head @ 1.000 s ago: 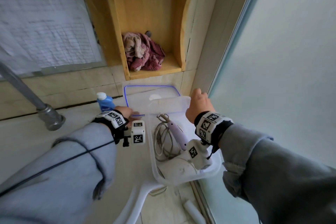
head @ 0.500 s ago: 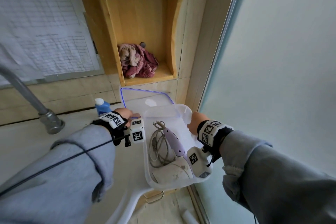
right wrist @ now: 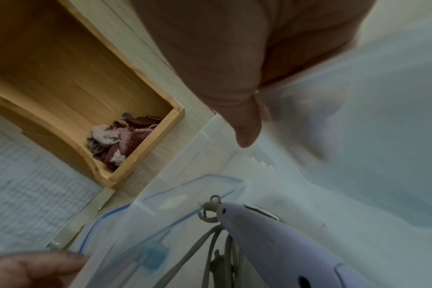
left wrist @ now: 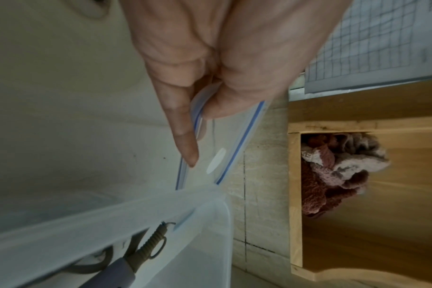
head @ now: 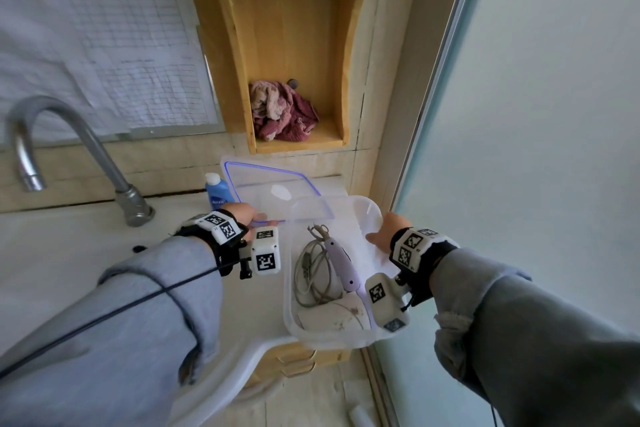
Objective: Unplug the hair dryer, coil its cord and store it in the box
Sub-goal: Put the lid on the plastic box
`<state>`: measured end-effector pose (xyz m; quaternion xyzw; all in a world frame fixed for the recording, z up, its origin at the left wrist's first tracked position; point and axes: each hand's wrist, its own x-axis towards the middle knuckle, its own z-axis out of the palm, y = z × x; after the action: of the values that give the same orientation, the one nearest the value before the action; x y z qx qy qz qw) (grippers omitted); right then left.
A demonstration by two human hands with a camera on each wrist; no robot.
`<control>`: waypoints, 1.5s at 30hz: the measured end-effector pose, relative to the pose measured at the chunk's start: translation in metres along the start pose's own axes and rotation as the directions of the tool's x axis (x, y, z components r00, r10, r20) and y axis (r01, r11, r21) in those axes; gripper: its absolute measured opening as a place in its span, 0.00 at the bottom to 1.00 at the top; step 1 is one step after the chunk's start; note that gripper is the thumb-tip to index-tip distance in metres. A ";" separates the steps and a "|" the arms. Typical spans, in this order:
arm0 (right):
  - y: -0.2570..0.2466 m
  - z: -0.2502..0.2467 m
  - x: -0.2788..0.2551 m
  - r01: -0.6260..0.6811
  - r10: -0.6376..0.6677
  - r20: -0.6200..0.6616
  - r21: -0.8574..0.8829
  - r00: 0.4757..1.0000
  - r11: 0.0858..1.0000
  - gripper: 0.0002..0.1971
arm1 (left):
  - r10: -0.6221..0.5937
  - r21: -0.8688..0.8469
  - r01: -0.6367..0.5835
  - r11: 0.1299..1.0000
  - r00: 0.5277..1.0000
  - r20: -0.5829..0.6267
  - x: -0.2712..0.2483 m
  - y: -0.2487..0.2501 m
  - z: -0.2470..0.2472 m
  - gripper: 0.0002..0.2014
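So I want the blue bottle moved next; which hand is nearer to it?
Left. The left hand pinches the lid right beside the blue bottle; the right hand grips the box wall, farther off.

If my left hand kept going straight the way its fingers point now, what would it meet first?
Probably the clear box: the left hand, pinching the lid, points toward the box's near wall; depth is uncertain.

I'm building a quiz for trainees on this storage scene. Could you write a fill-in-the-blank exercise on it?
1. The hair dryer lies inside the clear ____.
2. The left hand pinches the blue-edged ____.
3. The right hand grips the box's ____.
4. The crumpled cloth sits in the wooden ____.

Missing words: box; lid; rim; niche
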<state>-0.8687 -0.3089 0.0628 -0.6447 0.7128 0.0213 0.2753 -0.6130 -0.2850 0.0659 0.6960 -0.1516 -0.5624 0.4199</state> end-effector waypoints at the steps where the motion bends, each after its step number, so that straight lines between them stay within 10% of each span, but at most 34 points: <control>1: 0.001 0.000 0.000 -0.009 0.009 -0.006 0.023 1.000 1.000 0.26 | -0.012 -0.059 0.013 0.998 1.000 0.019 -0.007 0.000 0.001 0.06; 12: 0.002 0.000 -0.025 -0.085 0.067 0.119 0.153 0.991 0.985 0.15 | 0.165 -0.168 -0.165 0.972 0.986 -0.015 -0.044 -0.011 -0.023 0.25; 17: -0.002 0.018 -0.054 -0.069 0.077 0.085 -0.095 0.993 0.993 0.20 | 0.222 -0.146 -0.224 0.964 0.975 -0.028 -0.053 -0.030 -0.043 0.25; 24: -0.025 0.029 -0.064 -0.027 0.030 -0.034 0.072 0.999 0.997 0.17 | 0.291 -0.085 -0.306 0.948 0.944 -0.158 -0.071 -0.057 -0.082 0.15; 31: -0.047 0.034 -0.064 -0.080 0.091 -0.039 0.225 0.995 0.971 0.18 | 0.648 0.456 -0.567 0.686 0.761 -0.028 -0.089 -0.072 -0.119 0.28; 39: -0.064 0.028 -0.076 0.008 0.073 -0.218 0.348 0.973 0.937 0.27 | 0.769 0.455 -0.701 0.549 0.637 0.055 -0.109 -0.080 -0.122 0.29; 45: -0.094 0.019 -0.096 -0.098 -0.178 0.150 0.957 0.972 0.274 0.31 | 0.817 0.447 -0.783 0.434 0.551 0.171 -0.115 -0.064 -0.115 0.30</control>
<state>-0.7723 -0.2303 0.1174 -0.3594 0.5279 -0.3452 0.6877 -0.5616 -0.1202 0.0941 0.6395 -0.5798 -0.2156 0.4565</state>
